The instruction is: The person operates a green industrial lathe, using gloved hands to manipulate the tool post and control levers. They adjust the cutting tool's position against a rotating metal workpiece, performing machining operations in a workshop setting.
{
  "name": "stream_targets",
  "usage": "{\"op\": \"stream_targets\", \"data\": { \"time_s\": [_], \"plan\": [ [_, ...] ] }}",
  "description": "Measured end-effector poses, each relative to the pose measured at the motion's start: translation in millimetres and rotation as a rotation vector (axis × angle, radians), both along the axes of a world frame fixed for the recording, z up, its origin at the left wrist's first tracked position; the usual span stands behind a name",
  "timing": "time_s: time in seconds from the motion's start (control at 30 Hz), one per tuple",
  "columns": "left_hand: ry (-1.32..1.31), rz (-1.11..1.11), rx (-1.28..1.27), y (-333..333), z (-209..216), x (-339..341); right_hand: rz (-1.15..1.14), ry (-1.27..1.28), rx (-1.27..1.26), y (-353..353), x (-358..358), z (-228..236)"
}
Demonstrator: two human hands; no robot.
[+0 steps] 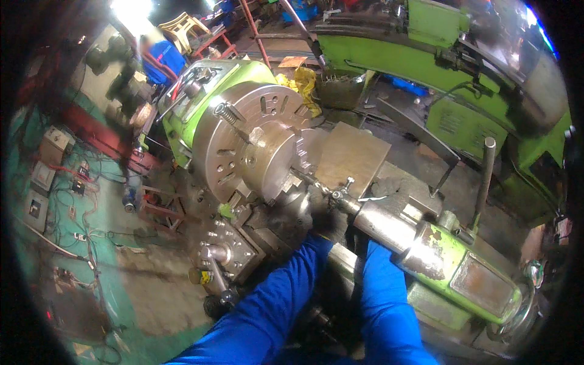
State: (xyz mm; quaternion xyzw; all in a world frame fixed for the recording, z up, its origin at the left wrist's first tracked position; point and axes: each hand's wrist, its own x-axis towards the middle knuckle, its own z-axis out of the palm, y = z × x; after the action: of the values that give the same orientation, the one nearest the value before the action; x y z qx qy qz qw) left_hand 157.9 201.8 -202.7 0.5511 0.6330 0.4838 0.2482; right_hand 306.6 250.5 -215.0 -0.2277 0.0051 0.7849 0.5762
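Note:
A large round steel chuck (274, 161) is mounted on the slotted faceplate (222, 143) of a green lathe. Facing it, the tailstock (441, 252) holds a drill bit (313, 180) in its steel barrel, the tip close to the chuck's face. My left hand (319, 210), in a dark glove, is beside the drill bit, just below it; its fingers blur into shadow. My right forearm (386, 292), in a blue sleeve, passes under the tailstock barrel (386, 228), which hides the wrist. Beyond the barrel lies a dark grey glove-like shape (392, 185) with a thin white piece; whether it is my right hand is unclear.
A bolted tool post (228, 249) with a lever stands left of my left arm. A flat metal plate (353, 155) lies behind the drill bit. An upright steel bar (485, 182) rises at the right. Another green machine (420, 73) stands behind.

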Motion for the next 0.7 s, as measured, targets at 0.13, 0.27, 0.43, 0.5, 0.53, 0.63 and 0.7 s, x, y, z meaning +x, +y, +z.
{"op": "stream_targets", "data": {
  "time_s": [0.13, 0.27, 0.43, 0.5, 0.53, 0.63, 0.7],
  "plan": [
    [0.133, -0.056, -0.004, 11, -33, -5, -0.019, -0.026, 0.012, 8, 3, -1],
    [-0.028, -0.005, -0.028, 9, -88, -16, -0.001, -0.042, 0.014, 18, -4, -1],
    [0.187, -0.06, -0.014, -2, -55, -5, -0.02, -0.064, 0.028, 34, 0, -3],
    [0.247, -0.081, -0.04, -1, -37, 0, -0.038, -0.074, 0.039, 45, 2, -1],
    [0.24, -0.106, -0.092, -1, -36, 0, -0.035, -0.081, 0.043, 48, 3, -2],
    [0.214, -0.189, -0.24, 3, -58, -11, -0.04, -0.086, 0.043, 56, 1, 4],
    [0.109, -0.216, -0.254, 0, -72, -16, -0.03, -0.091, 0.046, 53, -1, 5]
  ]
}}
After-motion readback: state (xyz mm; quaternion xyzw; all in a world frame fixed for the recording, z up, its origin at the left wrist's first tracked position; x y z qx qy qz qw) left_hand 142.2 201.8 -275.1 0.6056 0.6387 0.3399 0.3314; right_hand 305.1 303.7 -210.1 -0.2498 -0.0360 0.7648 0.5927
